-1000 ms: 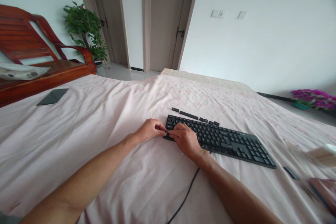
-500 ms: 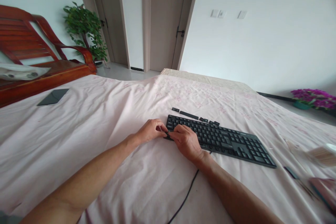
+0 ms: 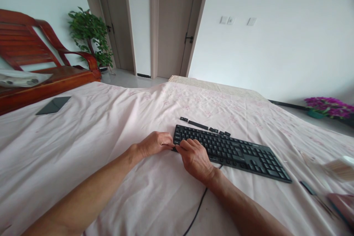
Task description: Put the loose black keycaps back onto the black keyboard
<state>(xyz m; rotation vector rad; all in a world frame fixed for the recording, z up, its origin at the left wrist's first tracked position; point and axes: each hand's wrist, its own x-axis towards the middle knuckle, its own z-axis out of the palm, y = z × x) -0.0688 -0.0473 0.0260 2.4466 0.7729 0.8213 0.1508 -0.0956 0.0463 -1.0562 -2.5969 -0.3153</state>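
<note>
A black keyboard (image 3: 238,152) lies on a pink bedsheet (image 3: 116,125). Both my hands meet at its near left corner. My left hand (image 3: 155,143) is curled, fingertips pinched against the keyboard's left edge. My right hand (image 3: 195,156) rests over the front left keys with its fingers bent toward the same corner. What sits between the fingertips is too small to name. Several loose black keycaps (image 3: 204,127), one of them long, lie just behind the keyboard. The keyboard's black cable (image 3: 197,206) runs toward me.
A dark flat tablet (image 3: 53,105) lies at the left on the sheet. A red wooden bench (image 3: 41,70) and a green plant (image 3: 90,35) stand beyond it. Purple flowers (image 3: 329,105) are at the right. Blurred small items (image 3: 337,180) lie at the right edge.
The view has tilted slightly, so everything sits a little lower. My hands stay pinched at the keyboard's left corner with only small finger shifts.
</note>
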